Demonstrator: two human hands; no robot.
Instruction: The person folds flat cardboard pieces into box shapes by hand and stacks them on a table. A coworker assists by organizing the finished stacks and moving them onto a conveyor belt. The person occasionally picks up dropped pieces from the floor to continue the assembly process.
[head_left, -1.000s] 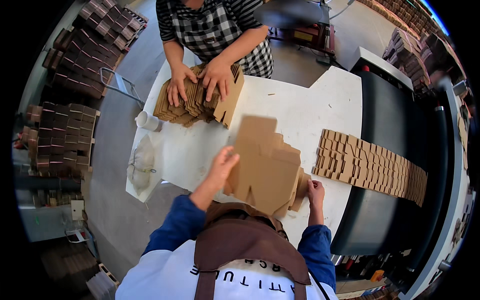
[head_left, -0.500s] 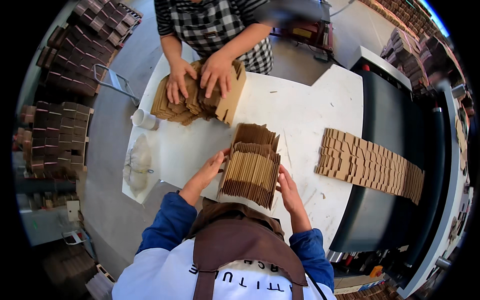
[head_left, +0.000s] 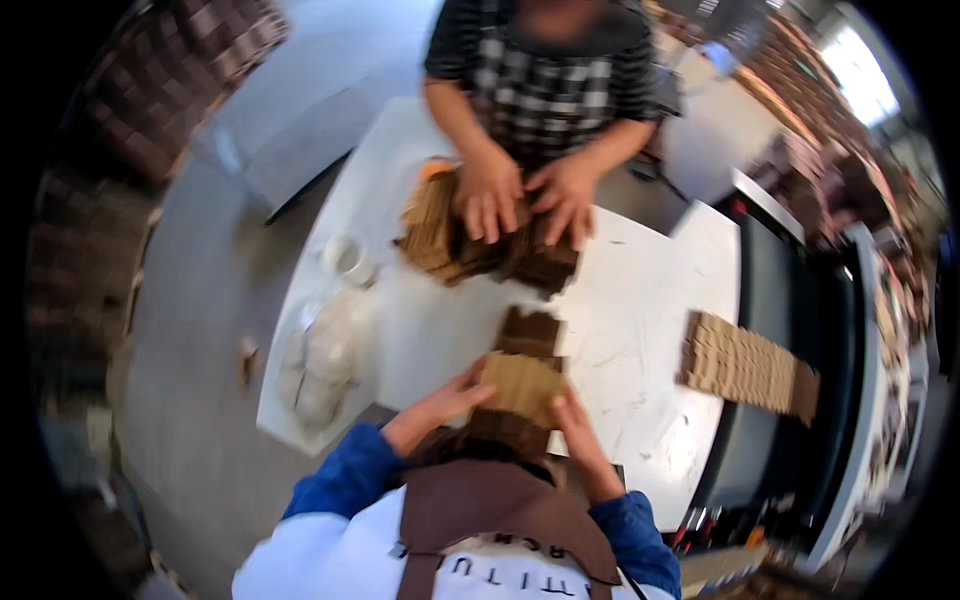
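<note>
A worker's left hand [head_left: 448, 402] and right hand [head_left: 570, 415] clamp a stack of flattened cardboard boxes [head_left: 520, 385] on the white table [head_left: 640, 330].

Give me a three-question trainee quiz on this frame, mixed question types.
1. True or false: both of the wearer's hands are on the cardboard stack.
2. Where does the row of cardboard pieces lie? A) at the table's right side B) on the floor C) in the co-worker's arms
3. What white thing stands near the table's left edge?

Key:
1. True: left hand and right hand flank it.
2. A, on the white table.
3. A small white cup.
</note>
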